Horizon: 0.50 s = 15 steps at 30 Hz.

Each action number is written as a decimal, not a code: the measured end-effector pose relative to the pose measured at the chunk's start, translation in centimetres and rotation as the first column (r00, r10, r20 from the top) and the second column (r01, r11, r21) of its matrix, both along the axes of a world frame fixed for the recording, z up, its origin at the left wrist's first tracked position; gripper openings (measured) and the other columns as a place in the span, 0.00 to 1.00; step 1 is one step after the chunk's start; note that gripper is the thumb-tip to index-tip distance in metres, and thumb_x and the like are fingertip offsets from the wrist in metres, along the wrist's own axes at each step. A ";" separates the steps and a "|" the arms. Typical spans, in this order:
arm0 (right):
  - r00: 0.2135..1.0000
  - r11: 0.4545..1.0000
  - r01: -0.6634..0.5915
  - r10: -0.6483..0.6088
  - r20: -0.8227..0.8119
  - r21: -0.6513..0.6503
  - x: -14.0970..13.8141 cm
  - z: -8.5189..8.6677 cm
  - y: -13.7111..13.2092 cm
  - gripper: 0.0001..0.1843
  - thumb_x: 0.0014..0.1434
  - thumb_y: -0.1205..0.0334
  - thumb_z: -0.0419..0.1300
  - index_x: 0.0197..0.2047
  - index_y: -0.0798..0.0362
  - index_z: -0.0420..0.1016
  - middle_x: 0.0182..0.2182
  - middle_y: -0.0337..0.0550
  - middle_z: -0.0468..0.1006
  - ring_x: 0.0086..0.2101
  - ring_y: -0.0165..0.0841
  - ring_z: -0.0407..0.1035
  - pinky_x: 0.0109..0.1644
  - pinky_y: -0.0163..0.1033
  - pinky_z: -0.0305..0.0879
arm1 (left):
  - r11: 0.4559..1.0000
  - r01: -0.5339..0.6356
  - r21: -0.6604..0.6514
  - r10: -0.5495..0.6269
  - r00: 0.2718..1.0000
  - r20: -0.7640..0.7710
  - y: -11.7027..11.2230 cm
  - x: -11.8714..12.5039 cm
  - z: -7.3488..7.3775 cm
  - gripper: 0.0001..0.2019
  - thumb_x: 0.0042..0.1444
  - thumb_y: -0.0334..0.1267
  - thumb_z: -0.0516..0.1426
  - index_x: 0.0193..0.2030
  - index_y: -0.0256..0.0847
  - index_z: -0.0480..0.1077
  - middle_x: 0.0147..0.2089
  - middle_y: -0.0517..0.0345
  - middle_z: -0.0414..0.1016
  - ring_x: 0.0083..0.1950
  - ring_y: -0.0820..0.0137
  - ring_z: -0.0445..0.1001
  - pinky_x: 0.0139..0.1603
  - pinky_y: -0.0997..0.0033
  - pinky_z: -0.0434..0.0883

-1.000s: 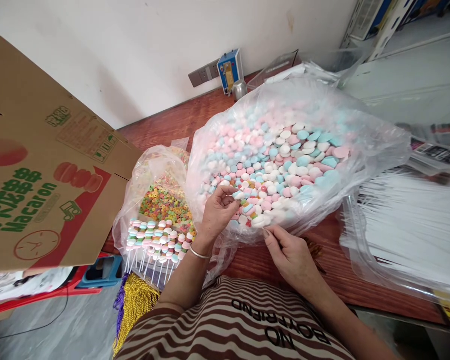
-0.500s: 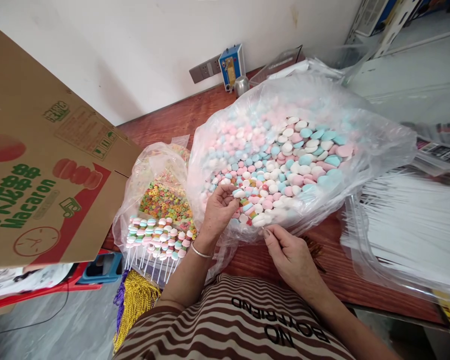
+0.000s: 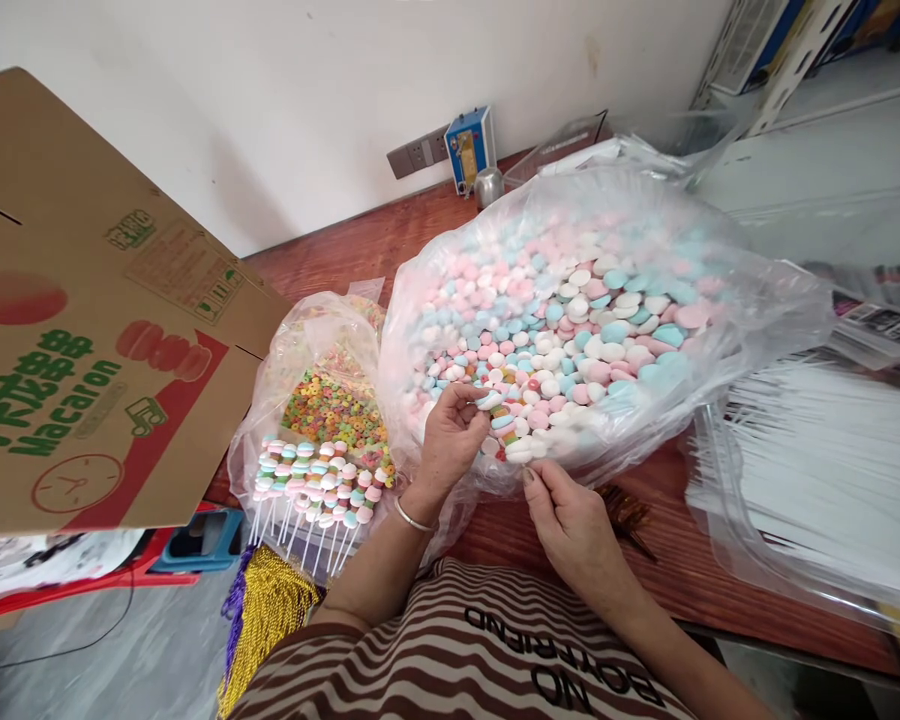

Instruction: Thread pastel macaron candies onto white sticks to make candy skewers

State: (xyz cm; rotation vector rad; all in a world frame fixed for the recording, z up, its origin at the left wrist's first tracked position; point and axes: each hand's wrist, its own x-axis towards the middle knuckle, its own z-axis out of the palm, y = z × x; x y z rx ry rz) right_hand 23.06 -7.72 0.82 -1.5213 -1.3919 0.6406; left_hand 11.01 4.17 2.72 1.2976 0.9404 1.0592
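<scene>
A big clear plastic bag (image 3: 727,300) on the red-brown table holds a heap of pink, blue and white round candies (image 3: 570,320). My left hand (image 3: 450,440) is at the bag's near edge, its fingertips pinched on a candy skewer (image 3: 499,420) carrying stacked coloured pieces. My right hand (image 3: 570,525) sits just below, fingers closed on the skewer's thin white stick at the bag's lower rim. The stick itself is mostly hidden by my fingers.
Left of the big bag, a smaller bag (image 3: 322,400) holds colourful ring candies and a row of finished candy sticks (image 3: 311,485). A "Macaron" cardboard box (image 3: 97,330) stands at the left. Bundled white sticks in plastic (image 3: 825,470) lie at the right. A gold tassel bundle (image 3: 266,605) hangs below.
The view has shifted slightly. My left hand has slid a little right and down along the skewer; my right hand stays closed on the stick.
</scene>
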 end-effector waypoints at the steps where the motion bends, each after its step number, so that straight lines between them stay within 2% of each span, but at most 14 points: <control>1: 1.000 1.000 0.002 -0.002 0.015 0.004 -0.1 -0.2 0.1 0.14 0.70 0.60 0.49 0.31 0.49 0.64 0.20 0.33 0.67 0.20 0.29 0.64 0.26 0.33 0.57 | 1.000 0.009 -0.012 -0.009 1.000 0.008 0.0 0.0 0.0 0.12 0.53 0.38 0.66 0.41 0.43 0.70 0.41 0.56 0.79 0.41 0.68 0.80 0.43 0.67 0.75; 4: 0.997 1.000 0.007 -0.009 0.079 0.021 -0.2 -0.7 0.2 0.14 0.71 0.60 0.48 0.33 0.50 0.67 0.20 0.34 0.70 0.20 0.30 0.67 0.27 0.34 0.57 | 0.998 0.030 -0.062 -0.023 0.994 0.108 -0.1 0.3 0.1 0.16 0.50 0.43 0.68 0.41 0.42 0.69 0.45 0.55 0.78 0.42 0.67 0.80 0.43 0.66 0.75; 7: 0.985 0.998 0.005 -0.015 0.171 0.063 -0.2 -1.2 0.3 0.14 0.71 0.61 0.48 0.35 0.51 0.70 0.21 0.35 0.72 0.20 0.31 0.70 0.26 0.34 0.56 | 0.983 -0.015 -0.180 0.062 0.964 0.259 -0.2 1.1 0.5 0.17 0.51 0.48 0.66 0.38 0.43 0.66 0.42 0.59 0.75 0.37 0.70 0.78 0.41 0.67 0.75; 11: 0.956 0.986 -0.006 -0.044 0.292 0.168 -0.6 -1.3 0.3 0.16 0.73 0.62 0.47 0.35 0.53 0.72 0.19 0.36 0.72 0.18 0.29 0.69 0.24 0.34 0.54 | 0.952 -0.109 -0.286 0.212 0.908 0.361 -0.8 2.4 1.4 0.14 0.54 0.45 0.64 0.39 0.43 0.64 0.33 0.66 0.66 0.27 0.79 0.67 0.34 0.75 0.71; 15: 0.885 0.961 0.010 -0.136 0.444 0.275 -1.4 -1.5 0.2 0.19 0.74 0.63 0.45 0.35 0.54 0.72 0.17 0.36 0.72 0.16 0.28 0.66 0.23 0.34 0.52 | 0.945 -0.052 -0.323 0.182 0.904 0.386 -1.9 3.2 1.9 0.13 0.54 0.45 0.61 0.42 0.43 0.66 0.33 0.64 0.65 0.26 0.79 0.64 0.26 0.78 0.64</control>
